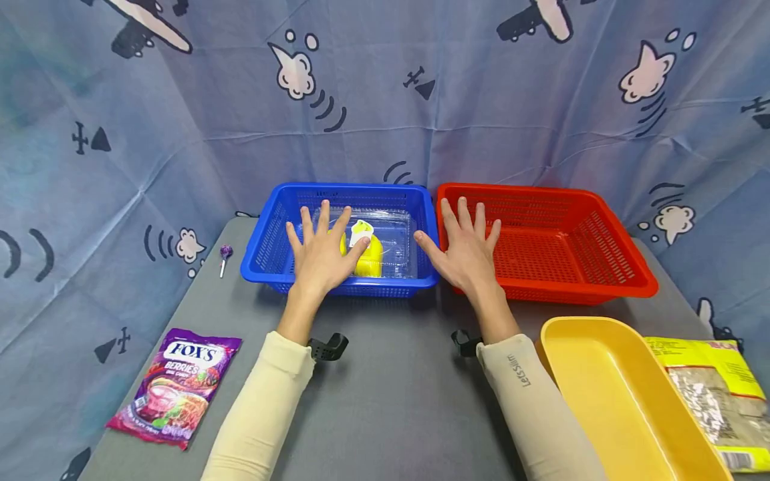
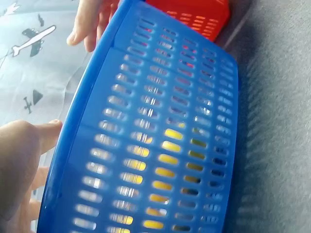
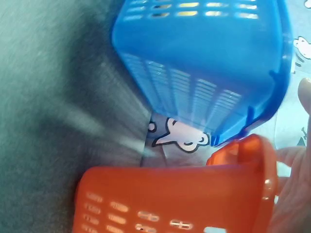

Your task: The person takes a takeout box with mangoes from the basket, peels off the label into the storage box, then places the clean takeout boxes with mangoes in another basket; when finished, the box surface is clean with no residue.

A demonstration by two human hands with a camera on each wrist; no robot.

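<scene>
My left hand [image 1: 323, 257], fingers straight and spread, hovers over the front of the blue basket [image 1: 278, 234]. Inside that basket are a clear plastic box [image 1: 397, 244] and a yellow item [image 1: 369, 259] with a white label, partly hidden by the hand. Over the left end of the red basket [image 1: 541, 250] is my right hand [image 1: 469, 257], also spread, its thumb pointing at the blue basket. Neither hand holds anything. In the left wrist view the thumb and fingers show beyond the rim of the blue basket [image 2: 146, 121].
On the left lie a purple Fox's candy bag [image 1: 177, 387] and a small lollipop [image 1: 225, 257]. A yellow tray [image 1: 619, 394] stands at the right front, beside a yellow and clear packet [image 1: 716, 394]. A blue printed cloth [image 1: 373, 87] hangs behind the grey table [image 1: 391, 387].
</scene>
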